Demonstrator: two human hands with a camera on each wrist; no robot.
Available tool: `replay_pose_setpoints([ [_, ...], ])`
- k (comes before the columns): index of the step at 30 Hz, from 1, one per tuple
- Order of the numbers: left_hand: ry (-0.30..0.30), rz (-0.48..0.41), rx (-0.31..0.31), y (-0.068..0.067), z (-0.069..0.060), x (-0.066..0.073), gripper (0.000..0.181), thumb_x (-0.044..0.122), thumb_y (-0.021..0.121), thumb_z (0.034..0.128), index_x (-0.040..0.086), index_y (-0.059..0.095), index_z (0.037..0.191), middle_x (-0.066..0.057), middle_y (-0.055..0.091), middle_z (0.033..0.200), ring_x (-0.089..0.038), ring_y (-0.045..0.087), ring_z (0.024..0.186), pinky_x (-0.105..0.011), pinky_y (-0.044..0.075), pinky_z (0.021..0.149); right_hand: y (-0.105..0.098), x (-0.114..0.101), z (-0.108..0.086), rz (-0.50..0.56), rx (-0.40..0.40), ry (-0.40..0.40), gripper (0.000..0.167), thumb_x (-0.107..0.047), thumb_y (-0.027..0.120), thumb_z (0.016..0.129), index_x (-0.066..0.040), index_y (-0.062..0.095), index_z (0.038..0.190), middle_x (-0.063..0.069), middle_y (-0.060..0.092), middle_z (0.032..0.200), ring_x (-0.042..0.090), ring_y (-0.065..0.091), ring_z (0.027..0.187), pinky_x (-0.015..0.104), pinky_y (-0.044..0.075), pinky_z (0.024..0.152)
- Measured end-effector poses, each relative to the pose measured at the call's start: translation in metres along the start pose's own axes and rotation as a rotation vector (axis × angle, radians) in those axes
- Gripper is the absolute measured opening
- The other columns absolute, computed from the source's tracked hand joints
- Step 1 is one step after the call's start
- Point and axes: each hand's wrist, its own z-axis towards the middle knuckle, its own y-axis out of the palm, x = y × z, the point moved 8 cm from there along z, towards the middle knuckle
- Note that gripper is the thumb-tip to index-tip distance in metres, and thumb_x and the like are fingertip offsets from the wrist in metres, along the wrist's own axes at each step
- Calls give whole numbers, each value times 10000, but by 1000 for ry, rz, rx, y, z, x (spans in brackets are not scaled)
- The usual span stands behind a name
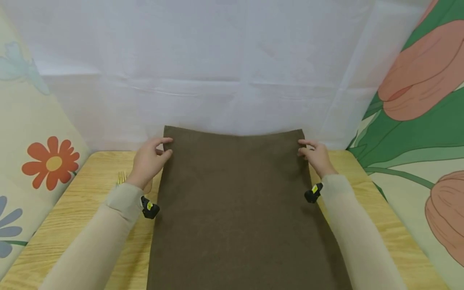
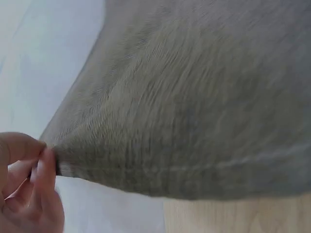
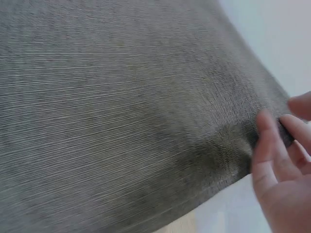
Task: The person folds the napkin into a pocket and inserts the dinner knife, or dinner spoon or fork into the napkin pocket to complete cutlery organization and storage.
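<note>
A large dark brown cloth (image 1: pixel 235 201) is stretched out between the two hands over the wooden table, its far edge sagging slightly in the middle. At its far left corner the left hand (image 1: pixel 150 159) pinches the side edge between thumb and fingers. In the left wrist view, the left hand (image 2: pixel 29 179) gathers the cloth (image 2: pixel 170 107) into small creases. On the opposite side the right hand (image 1: pixel 317 157) pinches the edge near the far right corner. The right wrist view has the right hand (image 3: pixel 282 160) with thumb and fingers on either side of the cloth (image 3: pixel 112 116).
A gold fork (image 1: pixel 122 177) lies left of the left wrist, partly hidden by the sleeve. The wooden table (image 1: pixel 362 193) shows on both sides of the cloth. White sheeting (image 1: pixel 217 60) hangs behind, and flower-patterned panels (image 1: pixel 417 153) flank the table.
</note>
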Motion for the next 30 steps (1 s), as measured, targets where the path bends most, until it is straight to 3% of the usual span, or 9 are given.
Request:
replay_pose_setpoints([
  [2, -2, -52, -39, 3, 1, 1, 524, 65, 534, 1030, -27, 389, 1525, -305, 314, 1549, -430, 593, 1193, -554, 526, 907, 2, -3, -1, 64, -41, 2, 494, -72, 546, 1002, 27, 477, 1480, 295, 503, 1437, 215, 628, 1155, 251, 517, 929],
  [5, -1, -99, -133, 15, 2, -1, 692, 56, 549, 1022, -44, 170, 1592, -292, 59, 1641, -465, 345, 1428, -611, 395, 1072, 10, -10, -4, 71, -120, -18, 579, -45, 552, 1002, 51, 352, 1538, 220, 247, 1633, 342, 332, 1467, 411, 349, 1162],
  [8, 6, -41, -243, 32, 1, -10, 804, 113, 592, 1013, -52, 64, 1597, -273, -80, 1655, -491, 49, 1506, -671, 199, 1153, 21, -8, -11, 19, -215, -18, 670, -38, 580, 980, 54, 269, 1565, 143, -49, 1693, 357, -1, 1544, 527, 148, 1226],
  [12, 47, 40, -393, 58, -13, -17, 768, 125, 621, 998, -91, 161, 1573, -348, -4, 1625, -543, 43, 1480, -702, 174, 1140, 26, 11, -16, -74, -272, -30, 737, -55, 612, 964, -6, 234, 1594, 107, -241, 1662, 391, -183, 1513, 642, 77, 1196],
  [17, 143, 142, -556, 81, -44, -7, 688, 156, 663, 986, -80, 319, 1533, -344, 169, 1604, -550, 195, 1447, -679, 248, 1128, 27, 26, -30, -249, -328, -70, 615, -45, 589, 967, 58, 361, 1528, 248, -144, 1652, 498, -103, 1497, 698, 117, 1160],
  [20, 149, 177, -680, 91, -64, -4, 748, 239, 705, 972, -51, 322, 1546, -341, 178, 1605, -560, 165, 1454, -688, 231, 1131, 37, 31, -50, -431, -466, -74, 568, -71, 618, 955, 96, 434, 1466, 351, -13, 1617, 561, 11, 1473, 698, 178, 1145],
  [23, 97, 201, -786, 95, -82, -5, 865, 313, 750, 929, -25, 282, 1572, -355, 111, 1613, -587, 62, 1457, -713, 209, 1121, 49, 40, -75, -570, -633, -43, 685, -152, 702, 932, 44, 398, 1513, 358, 51, 1609, 575, 84, 1460, 684, 249, 1126],
  [26, 56, 251, -820, 92, -92, -8, 972, 344, 804, 862, -9, 259, 1585, -379, 50, 1607, -606, 0, 1447, -721, 213, 1112, 55, 45, -94, -601, -728, -22, 825, -199, 787, 893, -20, 342, 1565, 332, 62, 1625, 564, 106, 1465, 664, 303, 1108],
  [30, 35, 303, -836, 87, -99, -12, 1101, 371, 862, 775, 4, 227, 1596, -408, 1, 1591, -606, -17, 1447, -706, 245, 1105, 53, 47, -104, -600, -746, -46, 879, -172, 837, 853, -48, 345, 1571, 314, 72, 1632, 557, 108, 1468, 672, 309, 1100],
])
